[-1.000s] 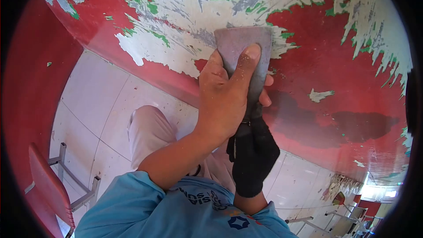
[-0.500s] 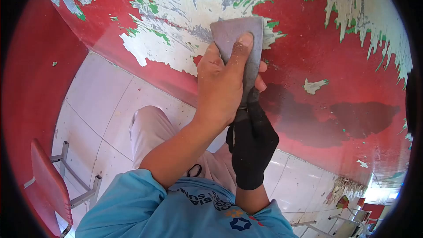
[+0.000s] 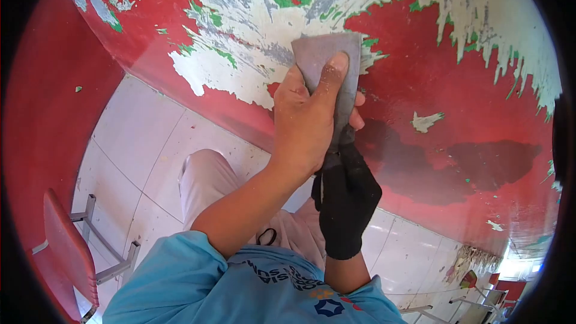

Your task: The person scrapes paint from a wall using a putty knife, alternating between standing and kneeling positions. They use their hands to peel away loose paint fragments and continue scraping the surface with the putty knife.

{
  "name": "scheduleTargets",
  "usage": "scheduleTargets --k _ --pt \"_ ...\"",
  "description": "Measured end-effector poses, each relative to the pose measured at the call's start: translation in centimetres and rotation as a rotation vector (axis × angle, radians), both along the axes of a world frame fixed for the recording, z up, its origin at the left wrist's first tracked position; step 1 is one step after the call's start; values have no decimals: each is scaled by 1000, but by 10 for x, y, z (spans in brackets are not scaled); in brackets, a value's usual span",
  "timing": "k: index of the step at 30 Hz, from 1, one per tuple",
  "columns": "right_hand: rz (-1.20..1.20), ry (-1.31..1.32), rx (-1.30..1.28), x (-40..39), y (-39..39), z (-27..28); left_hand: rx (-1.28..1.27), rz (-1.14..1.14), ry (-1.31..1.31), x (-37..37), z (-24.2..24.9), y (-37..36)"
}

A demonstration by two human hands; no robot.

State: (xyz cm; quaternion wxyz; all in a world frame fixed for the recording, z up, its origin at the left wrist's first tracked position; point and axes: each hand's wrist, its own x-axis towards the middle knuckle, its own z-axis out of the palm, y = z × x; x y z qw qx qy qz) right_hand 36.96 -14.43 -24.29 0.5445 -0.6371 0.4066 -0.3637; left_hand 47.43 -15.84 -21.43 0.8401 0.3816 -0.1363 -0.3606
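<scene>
A wide metal scraper blade (image 3: 327,60) lies flat against the red-painted wall (image 3: 456,102), its top edge at the border of a large patch where the red coat has flaked off to white and grey with green specks (image 3: 252,42). The bare left hand (image 3: 309,123) presses on the blade from below, index finger stretched up along its face toward twelve o'clock, thumb at the left edge and other fingertips curling round the right edge, so its grip is clamped on the blade. Just beneath it, at six o'clock, the right hand in a black glove (image 3: 345,201) is closed round the scraper's handle, which the glove hides almost wholly. The two hands touch, one stacked above the other.

At three o'clock from the hands a darker stain (image 3: 474,168) spreads on the red paint, with a small white chip (image 3: 426,121) above it. At eight o'clock lies a white tiled floor (image 3: 138,144); the person's light trouser knee (image 3: 207,183) and blue shirt (image 3: 240,288) fill the lower middle. A red chair with a metal frame (image 3: 72,252) stands at the far lower left.
</scene>
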Motion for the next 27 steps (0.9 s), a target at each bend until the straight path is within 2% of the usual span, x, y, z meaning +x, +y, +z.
scheduleTargets --k 5,8,11,14,16,18,20,22,27 --pt "-6 -19 -29 -6 -2 1 11 39 -3 -7 -1 0" --pt "20 -15 61 -4 -3 1 4 43 -35 -1 0 -3" --pt "-3 -46 0 -8 -2 -8 75 65 -51 -6 0 1" --pt "-9 -25 17 -6 -6 -5 14 50 -9 -5 2 0" --pt "15 -60 124 -3 -4 2 62 63 -32 -2 4 -2" --pt "3 -69 90 -3 -4 -13 122 81 -42 -5 -3 1" --pt "1 -119 10 1 -6 -9 89 74 -90 -3 0 0" --pt "0 -129 124 3 -5 -2 63 86 -112 3 5 -3" --pt "-12 -109 110 2 -5 -10 40 77 -91 0 1 0"
